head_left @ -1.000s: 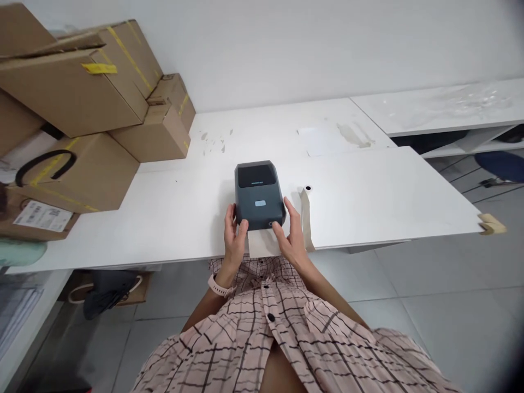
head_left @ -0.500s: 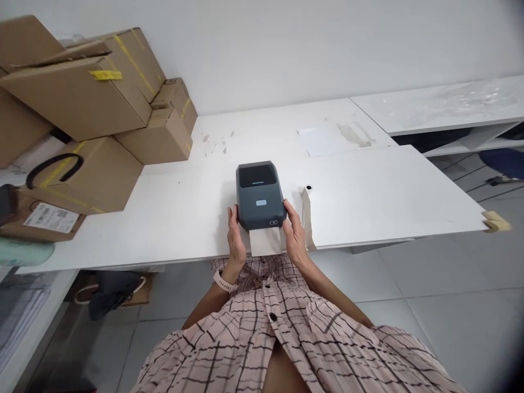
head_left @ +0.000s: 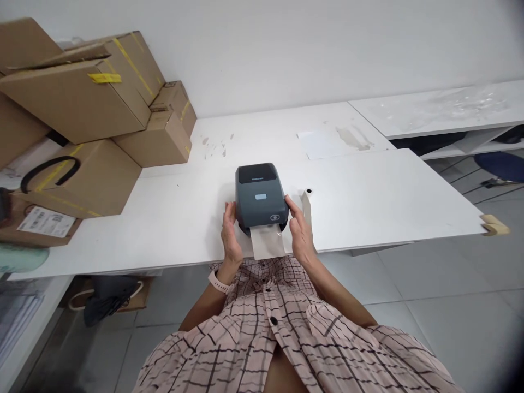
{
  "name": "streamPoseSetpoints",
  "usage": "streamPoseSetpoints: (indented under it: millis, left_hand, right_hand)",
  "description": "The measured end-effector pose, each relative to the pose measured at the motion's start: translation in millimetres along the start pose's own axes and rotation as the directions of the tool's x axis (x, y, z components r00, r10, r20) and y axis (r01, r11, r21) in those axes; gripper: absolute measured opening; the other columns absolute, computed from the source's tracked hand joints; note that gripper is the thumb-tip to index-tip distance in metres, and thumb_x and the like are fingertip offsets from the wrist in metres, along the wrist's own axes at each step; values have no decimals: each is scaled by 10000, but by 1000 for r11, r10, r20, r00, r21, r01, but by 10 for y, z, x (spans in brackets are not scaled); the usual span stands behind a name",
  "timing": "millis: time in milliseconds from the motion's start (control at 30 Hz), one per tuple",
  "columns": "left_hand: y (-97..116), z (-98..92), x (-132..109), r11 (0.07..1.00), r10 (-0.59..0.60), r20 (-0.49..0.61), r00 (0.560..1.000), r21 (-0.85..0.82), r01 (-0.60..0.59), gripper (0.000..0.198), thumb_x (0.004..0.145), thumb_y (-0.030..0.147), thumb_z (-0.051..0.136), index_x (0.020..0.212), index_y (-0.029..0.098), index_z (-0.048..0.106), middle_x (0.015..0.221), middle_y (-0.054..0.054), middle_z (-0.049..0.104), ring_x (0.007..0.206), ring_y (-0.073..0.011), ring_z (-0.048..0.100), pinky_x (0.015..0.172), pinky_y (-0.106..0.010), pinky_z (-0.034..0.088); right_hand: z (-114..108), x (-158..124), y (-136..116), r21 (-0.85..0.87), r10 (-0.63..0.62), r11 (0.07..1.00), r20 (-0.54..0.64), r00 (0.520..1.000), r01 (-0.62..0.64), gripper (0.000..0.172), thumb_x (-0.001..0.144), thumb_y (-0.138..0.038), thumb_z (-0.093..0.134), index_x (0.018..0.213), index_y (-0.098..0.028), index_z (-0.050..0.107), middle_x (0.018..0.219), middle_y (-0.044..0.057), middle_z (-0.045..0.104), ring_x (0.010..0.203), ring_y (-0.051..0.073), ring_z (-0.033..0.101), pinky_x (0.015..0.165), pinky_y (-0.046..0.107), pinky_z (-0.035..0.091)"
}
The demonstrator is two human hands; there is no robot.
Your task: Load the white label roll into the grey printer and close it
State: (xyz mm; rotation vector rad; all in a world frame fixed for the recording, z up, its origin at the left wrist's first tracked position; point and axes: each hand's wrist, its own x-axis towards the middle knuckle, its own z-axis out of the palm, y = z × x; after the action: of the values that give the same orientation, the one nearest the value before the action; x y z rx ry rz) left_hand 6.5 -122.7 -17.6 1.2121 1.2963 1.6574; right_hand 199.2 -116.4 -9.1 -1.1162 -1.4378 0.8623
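**Both hands flanking the label printer at the near edge of the desk**

Observation, head view. The label printer [head_left: 260, 196], dark grey with a rounded lid, sits close to the near edge of the desk [head_left: 368, 202], roughly midway along it. A white paper strip [head_left: 268, 243] comes out of its front slot and lies flat, reaching the near edge.

My left hand [head_left: 230, 237] rests against the printer's left side, low down by the front corner. The fingers are stretched out and laid along the housing, not curled round anything. My right hand [head_left: 302, 232] does the same on the right side, with its fingertips touching the front right corner. Neither hand pinches the paper strip, which runs between them. Whether the printer's front is raised off the desk I cannot tell. A wristwatch [head_left: 216, 282] shows on my left wrist.

Surroundings:
- A brownish backing strip [head_left: 306, 204] lies just beside my right hand, running towards the near edge.
- A white sheet [head_left: 317, 143] lies towards the far edge, well apart from the printer.
- The cardboard boxes [head_left: 82, 98] are stacked at the far left corner, some with yellow tape.
- A tan piece [head_left: 495, 225] sits at the near right corner; what it is I cannot make out.
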Motion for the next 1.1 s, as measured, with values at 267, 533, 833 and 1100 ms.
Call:
streamPoseSetpoints:
  millis: [267, 533, 833, 1100]
  left_hand:
    - [359, 128, 916, 972, 232, 99, 968, 7, -234, 771, 948, 701, 522, 1610, 359, 323, 1741, -67, 296, 1613, -295, 271, 1323, -457, 251]
    - [130, 188, 1671, 971, 121, 285, 951, 165, -173, 998, 897, 497, 716, 1666, 374, 92, 1781, -75, 150, 1653, -280, 102, 1317, -506, 167]
    - [-152, -19, 1298, 829, -323, 275, 906, 544, 130, 910, 761, 269, 724, 1600, 176, 384, 1596, -187, 502, 1457, -385, 489, 1165, -477, 418]
    - [-159, 65, 1242, 725, -383, 192, 904, 669, 165, 429, 728, 257, 651, 1148, 194, 711, 928, -77, 727, 859, -265, 659, 722, -327, 463]
  right_hand:
    - [-118, 1263, -354, -188, -227, 953, 78, 971, 238, 748, 1004, -776, 233, 1632, -383, 335, 1692, -4, 397, 1595, 322, 303, 1314, 590, 239]
    - [27, 2311, -363, -409, -320, 830, 207, 924, 379, 889, 983, -792, 253, 1692, -329, -16, 1749, 46, 261, 1615, 364, 224, 1283, 622, 243]
    - [61, 1987, -418, -475, -490, 705, 212, 846, 527, 717, 1046, -587, 362, 1666, -274, 183, 1613, 130, 460, 1546, 370, 355, 1237, 628, 332]
    - [440, 1782, -141, -613, 282, 574, 770, 572, 543, 1023, 855, -343, 728, 1683, -225, 139, 1565, 216, 511, 1366, 436, 553, 1035, 516, 511]
